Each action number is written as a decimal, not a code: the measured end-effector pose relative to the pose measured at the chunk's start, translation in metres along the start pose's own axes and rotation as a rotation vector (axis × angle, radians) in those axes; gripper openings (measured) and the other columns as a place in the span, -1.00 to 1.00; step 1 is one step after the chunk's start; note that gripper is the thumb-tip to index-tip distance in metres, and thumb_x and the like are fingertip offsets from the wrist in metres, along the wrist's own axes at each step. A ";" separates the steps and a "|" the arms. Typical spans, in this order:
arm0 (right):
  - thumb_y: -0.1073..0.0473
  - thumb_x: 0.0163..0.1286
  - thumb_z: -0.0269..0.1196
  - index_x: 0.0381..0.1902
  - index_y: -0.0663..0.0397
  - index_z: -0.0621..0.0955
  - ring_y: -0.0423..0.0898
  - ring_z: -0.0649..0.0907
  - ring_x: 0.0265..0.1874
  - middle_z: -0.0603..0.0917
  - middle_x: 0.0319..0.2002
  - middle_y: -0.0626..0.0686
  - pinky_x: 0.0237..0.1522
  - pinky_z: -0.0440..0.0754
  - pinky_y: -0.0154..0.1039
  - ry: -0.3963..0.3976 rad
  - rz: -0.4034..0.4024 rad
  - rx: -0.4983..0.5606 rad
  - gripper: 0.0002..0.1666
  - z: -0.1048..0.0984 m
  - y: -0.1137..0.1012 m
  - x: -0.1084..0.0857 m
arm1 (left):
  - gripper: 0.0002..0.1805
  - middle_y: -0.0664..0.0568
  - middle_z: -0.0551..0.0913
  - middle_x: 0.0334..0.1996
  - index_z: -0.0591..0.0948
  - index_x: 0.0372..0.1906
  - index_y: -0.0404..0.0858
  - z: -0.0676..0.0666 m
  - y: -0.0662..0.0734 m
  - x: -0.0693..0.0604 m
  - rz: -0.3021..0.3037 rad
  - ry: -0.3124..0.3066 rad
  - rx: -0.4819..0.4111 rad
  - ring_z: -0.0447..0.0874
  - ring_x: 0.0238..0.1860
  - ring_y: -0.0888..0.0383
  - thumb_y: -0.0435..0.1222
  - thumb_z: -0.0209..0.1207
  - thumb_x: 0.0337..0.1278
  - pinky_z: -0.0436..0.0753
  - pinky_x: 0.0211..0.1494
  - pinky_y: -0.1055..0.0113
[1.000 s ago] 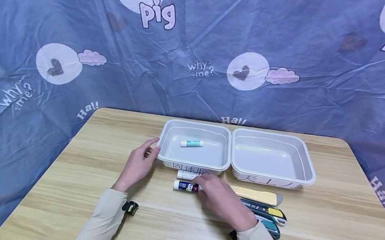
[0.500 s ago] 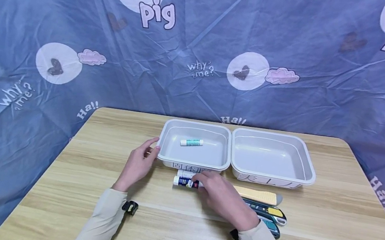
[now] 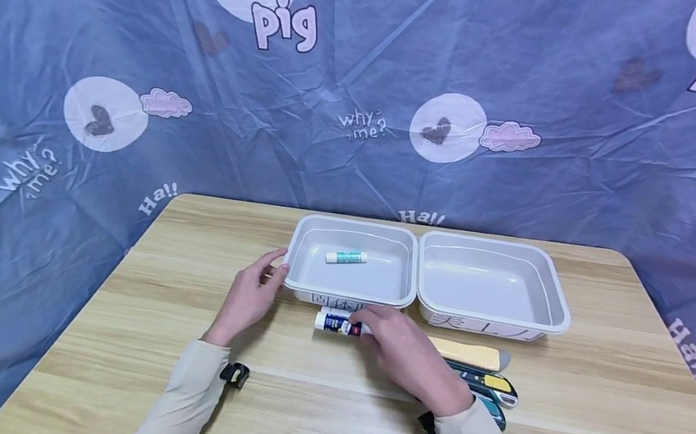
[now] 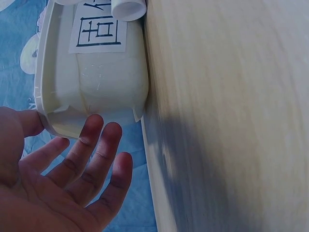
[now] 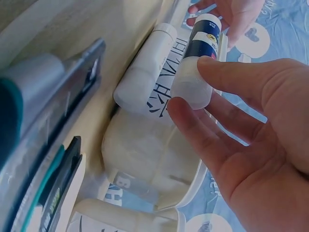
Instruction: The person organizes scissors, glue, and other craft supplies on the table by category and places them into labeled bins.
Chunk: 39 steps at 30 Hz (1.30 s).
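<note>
My right hand point(image 3: 405, 353) pinches a dark-blue glue stick point(image 5: 204, 38) by its translucent end, between thumb and fingertips. The stick is raised off the table, in front of the left plastic bin point(image 3: 310, 292). Below it, a white glue stick point(image 5: 147, 70) lies against the bin's labelled front, mostly covered in the head view. At the bin's left side, my left hand point(image 3: 249, 300) touches the rim, its fingers spread and loosely bent in the left wrist view. Inside that bin lies a green-and-white glue stick point(image 3: 346, 257).
A second grey-white bin point(image 3: 491, 319) stands right beside the first, with a paper label on its front. Several utility knives lie right of my right hand: a yellow one point(image 3: 469, 354), a black-and-yellow one point(image 3: 501, 387) and a teal one point(image 3: 492, 411).
My right hand has lifted the dark-blue glue stick slightly and moved it toward the left bin, covering more of the white one. My left hand has stayed at the bin's side.
</note>
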State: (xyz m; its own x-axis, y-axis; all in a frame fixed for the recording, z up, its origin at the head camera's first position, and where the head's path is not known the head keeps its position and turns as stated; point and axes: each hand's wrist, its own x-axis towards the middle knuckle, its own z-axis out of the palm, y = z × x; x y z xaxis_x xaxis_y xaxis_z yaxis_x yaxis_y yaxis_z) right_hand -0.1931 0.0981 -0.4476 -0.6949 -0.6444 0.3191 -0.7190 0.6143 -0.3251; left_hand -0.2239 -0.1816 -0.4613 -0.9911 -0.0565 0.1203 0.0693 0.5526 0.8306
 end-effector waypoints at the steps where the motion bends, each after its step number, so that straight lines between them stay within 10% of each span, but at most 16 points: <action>1: 0.39 0.25 0.42 0.00 0.04 0.71 -0.04 0.73 0.00 0.76 -0.04 -0.01 0.11 0.66 -0.11 0.001 0.005 0.000 -0.64 0.000 0.000 0.000 | -0.52 -0.13 0.76 -0.24 0.48 0.44 -0.20 0.000 0.000 0.000 0.000 -0.001 -0.001 0.73 -0.24 -0.10 -0.16 0.09 0.54 0.58 -0.17 0.25; 39: 0.36 0.28 0.43 0.01 0.06 0.71 -0.02 0.72 0.02 0.76 0.00 0.02 0.08 0.67 -0.11 0.081 0.028 -0.025 -0.66 -0.022 -0.001 -0.001 | -0.51 -0.14 0.77 -0.21 0.47 0.45 -0.20 0.000 -0.001 0.000 0.000 -0.006 0.001 0.75 -0.22 -0.10 -0.16 0.08 0.55 0.62 -0.12 0.22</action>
State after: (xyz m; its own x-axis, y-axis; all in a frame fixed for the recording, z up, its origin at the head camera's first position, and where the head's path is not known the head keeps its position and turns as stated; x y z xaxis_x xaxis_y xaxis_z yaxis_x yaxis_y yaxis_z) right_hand -0.1926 0.1079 -0.4284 -0.7126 -0.5887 0.3816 -0.6989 0.6434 -0.3125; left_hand -0.2238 -0.1826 -0.4621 -0.9918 -0.0517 0.1169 0.0689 0.5537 0.8298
